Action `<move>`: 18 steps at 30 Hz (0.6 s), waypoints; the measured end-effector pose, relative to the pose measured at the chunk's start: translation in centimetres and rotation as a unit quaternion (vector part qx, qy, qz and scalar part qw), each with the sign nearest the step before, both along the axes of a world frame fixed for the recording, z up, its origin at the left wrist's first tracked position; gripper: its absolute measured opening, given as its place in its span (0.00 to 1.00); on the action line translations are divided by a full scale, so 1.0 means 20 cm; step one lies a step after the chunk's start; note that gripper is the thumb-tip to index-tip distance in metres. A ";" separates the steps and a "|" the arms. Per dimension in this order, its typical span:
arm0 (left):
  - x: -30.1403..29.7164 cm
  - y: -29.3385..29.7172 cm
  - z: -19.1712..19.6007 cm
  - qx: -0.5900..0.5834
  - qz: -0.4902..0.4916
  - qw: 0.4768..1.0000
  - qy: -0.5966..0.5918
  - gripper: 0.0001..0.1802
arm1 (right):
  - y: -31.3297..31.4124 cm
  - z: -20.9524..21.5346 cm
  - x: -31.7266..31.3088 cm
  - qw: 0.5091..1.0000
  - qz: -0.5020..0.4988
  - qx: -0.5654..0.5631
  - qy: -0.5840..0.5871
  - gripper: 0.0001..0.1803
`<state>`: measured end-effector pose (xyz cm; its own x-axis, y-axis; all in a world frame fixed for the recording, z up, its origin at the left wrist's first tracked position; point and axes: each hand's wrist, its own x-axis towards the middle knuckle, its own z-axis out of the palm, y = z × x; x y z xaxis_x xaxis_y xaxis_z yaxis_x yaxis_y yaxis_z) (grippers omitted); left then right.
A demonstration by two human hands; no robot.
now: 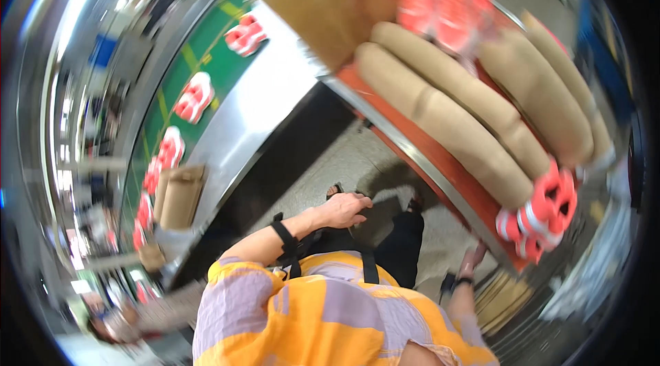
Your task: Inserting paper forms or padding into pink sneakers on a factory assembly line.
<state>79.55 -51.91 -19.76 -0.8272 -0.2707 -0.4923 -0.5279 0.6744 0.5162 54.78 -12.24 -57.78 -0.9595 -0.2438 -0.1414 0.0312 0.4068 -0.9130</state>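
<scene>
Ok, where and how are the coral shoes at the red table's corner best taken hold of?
Probably by the outer sides of the coral shoes, coming from the corner of the red table: they sit right by the brown rolls' ends, which crowd their inner side.

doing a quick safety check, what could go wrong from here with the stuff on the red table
The coral-and-white shoes sit near the corner of the red table, and the right hand is close to that corner, so a careless bump might knock them off.

The long brown rolls have rounded sides, and their near ends lie close to those shoes, so a shifting roll could push them outward.
</scene>
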 end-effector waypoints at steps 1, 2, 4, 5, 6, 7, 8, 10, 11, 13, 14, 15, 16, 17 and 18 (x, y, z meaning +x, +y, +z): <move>0.04 -0.02 0.00 0.021 0.010 1.000 -0.006 0.20 | 0.12 0.08 -0.02 0.963 0.015 0.229 -0.139 0.27; 0.08 -0.11 -0.01 0.080 0.009 0.995 0.054 0.20 | 0.62 0.06 -0.29 0.921 0.158 0.356 0.018 0.23; 0.32 -0.13 -0.05 0.065 0.104 0.991 0.051 0.20 | 0.44 0.16 -0.05 0.877 0.274 0.394 0.013 0.13; 0.50 -0.10 -0.06 0.053 0.164 0.984 0.040 0.21 | 0.00 0.56 0.19 0.946 0.151 0.147 -0.245 0.10; 0.57 -0.15 -0.03 0.073 0.200 0.976 0.055 0.20 | -0.04 0.65 0.19 0.960 0.150 0.113 -0.208 0.11; 0.69 -0.18 -0.04 0.073 0.221 0.970 0.072 0.20 | -0.19 0.74 0.20 0.959 0.171 0.118 -0.190 0.11; 0.87 -0.19 -0.06 0.045 0.284 0.953 0.099 0.19 | -0.41 0.85 0.23 0.941 0.296 0.128 -0.104 0.11; 1.20 -0.19 -0.05 -0.013 0.424 0.893 0.151 0.18 | -0.93 1.17 0.37 0.878 0.463 0.118 0.016 0.11; 1.37 -0.18 -0.04 -0.104 0.477 0.844 0.223 0.18 | -1.25 1.35 0.50 0.854 0.509 0.100 0.046 0.10; 1.66 -0.24 0.10 -0.183 0.589 0.743 0.258 0.15 | -1.79 1.62 0.80 0.839 0.541 0.034 0.047 0.08; 1.80 -0.28 0.18 -0.228 0.636 0.694 0.250 0.15 | -2.03 1.70 0.92 0.821 0.566 0.027 0.072 0.08; 1.95 -0.32 0.25 -0.276 0.688 0.624 0.248 0.14 | -2.26 1.72 1.05 0.780 0.606 -0.041 0.153 0.09; 2.09 -0.34 0.30 -0.325 0.733 0.551 0.232 0.13 | -2.46 1.76 1.21 0.776 0.627 -0.013 0.061 0.11; 2.25 -0.37 0.32 -0.344 0.763 0.482 0.260 0.15 | -2.66 1.80 1.38 0.740 0.663 -0.022 0.110 0.14; 2.40 -0.37 0.33 -0.384 0.784 0.434 0.223 0.16 | -2.82 1.80 1.57 0.721 0.676 -0.017 0.151 0.21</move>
<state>127.65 -59.38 -13.07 0.7034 -0.6158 0.3551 -0.6114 -0.2694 0.7441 86.12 -68.56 -21.87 0.1725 -0.9836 0.0529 -0.5751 -0.1442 -0.8053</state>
